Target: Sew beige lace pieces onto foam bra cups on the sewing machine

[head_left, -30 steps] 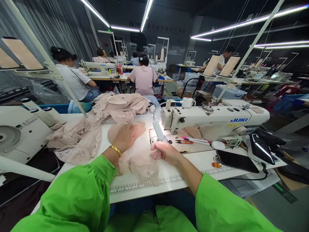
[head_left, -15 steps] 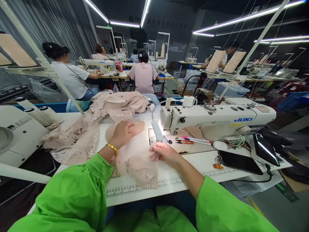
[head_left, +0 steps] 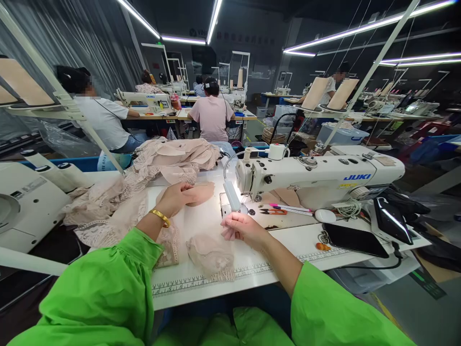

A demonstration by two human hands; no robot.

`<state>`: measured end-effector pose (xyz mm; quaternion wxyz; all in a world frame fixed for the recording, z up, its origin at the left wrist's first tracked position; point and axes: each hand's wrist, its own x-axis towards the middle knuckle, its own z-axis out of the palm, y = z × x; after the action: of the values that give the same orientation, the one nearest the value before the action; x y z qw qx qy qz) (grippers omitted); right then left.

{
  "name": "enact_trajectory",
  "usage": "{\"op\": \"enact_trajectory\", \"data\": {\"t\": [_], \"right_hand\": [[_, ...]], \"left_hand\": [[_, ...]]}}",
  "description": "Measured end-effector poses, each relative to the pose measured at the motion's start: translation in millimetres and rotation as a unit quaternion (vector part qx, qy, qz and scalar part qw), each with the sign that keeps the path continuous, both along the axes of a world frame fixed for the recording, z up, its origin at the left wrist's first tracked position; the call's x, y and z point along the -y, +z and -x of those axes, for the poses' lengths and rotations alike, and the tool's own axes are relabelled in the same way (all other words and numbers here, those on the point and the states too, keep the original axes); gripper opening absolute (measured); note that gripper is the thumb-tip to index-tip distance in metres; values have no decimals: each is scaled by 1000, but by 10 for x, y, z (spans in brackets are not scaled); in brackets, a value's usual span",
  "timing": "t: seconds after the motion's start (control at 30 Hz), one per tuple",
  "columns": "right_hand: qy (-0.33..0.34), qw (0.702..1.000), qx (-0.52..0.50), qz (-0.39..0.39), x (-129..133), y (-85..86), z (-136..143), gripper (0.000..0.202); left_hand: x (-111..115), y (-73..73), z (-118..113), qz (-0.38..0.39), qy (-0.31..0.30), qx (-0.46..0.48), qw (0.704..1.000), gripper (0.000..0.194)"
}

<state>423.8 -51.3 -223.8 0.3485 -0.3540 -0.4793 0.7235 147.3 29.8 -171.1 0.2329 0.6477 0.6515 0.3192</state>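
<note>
My left hand [head_left: 175,199], with a gold bangle at the wrist, is closed on the near end of a smooth beige fabric piece [head_left: 201,194] on the white sewing table [head_left: 259,283]. In front of the needle area, my right hand [head_left: 245,229] pinches the upper edge of a sheer beige lace piece [head_left: 212,257], whose lower part rests on the table. More lace fabric [head_left: 167,247] lies under my left wrist. The sewing machine [head_left: 317,173] stands just beyond my right hand, its small lamp [head_left: 232,194] lit.
A heap of beige lace pieces [head_left: 176,156] lies at the back left. Orange-handled thread snips [head_left: 275,212], pens [head_left: 291,208] and a phone [head_left: 355,240] are on the right. A printed ruler [head_left: 194,282] runs along the front edge. Co-workers sit at machines beyond.
My left hand has gone from lying over the beige piece to gripping its near end, shifting slightly left. My right hand keeps its pinch on the lace. The whole view has shifted slightly.
</note>
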Motion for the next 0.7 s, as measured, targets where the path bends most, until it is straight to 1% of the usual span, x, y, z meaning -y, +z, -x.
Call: {"op": "enact_trajectory", "data": {"t": [0.13, 0.23, 0.33, 0.43, 0.57, 0.63, 0.7], "right_hand": [[-1, 1000, 5, 0, 4, 16, 0, 41], [-2, 1000, 10, -2, 6, 22, 3, 41], [-2, 1000, 14, -7, 6, 20, 10, 42], [-7, 1000, 17, -13, 8, 21, 13, 42], [-8, 1000, 22, -15, 14, 32, 7, 41], [-8, 1000, 23, -15, 16, 35, 4, 41], [-9, 1000, 22, -16, 17, 33, 4, 40]], "left_hand": [[-39, -3, 41, -8, 4, -11, 1000, 46], [-26, -7, 37, -39, 8, -66, 997, 40], [45, -37, -53, -80, -27, -133, 987, 35], [120, -99, -185, -95, -71, -182, 976, 27], [115, -159, -273, -88, -78, -222, 968, 15], [78, -150, -274, -86, -76, -231, 966, 14], [58, -109, -265, -92, -75, -233, 965, 16]]}}
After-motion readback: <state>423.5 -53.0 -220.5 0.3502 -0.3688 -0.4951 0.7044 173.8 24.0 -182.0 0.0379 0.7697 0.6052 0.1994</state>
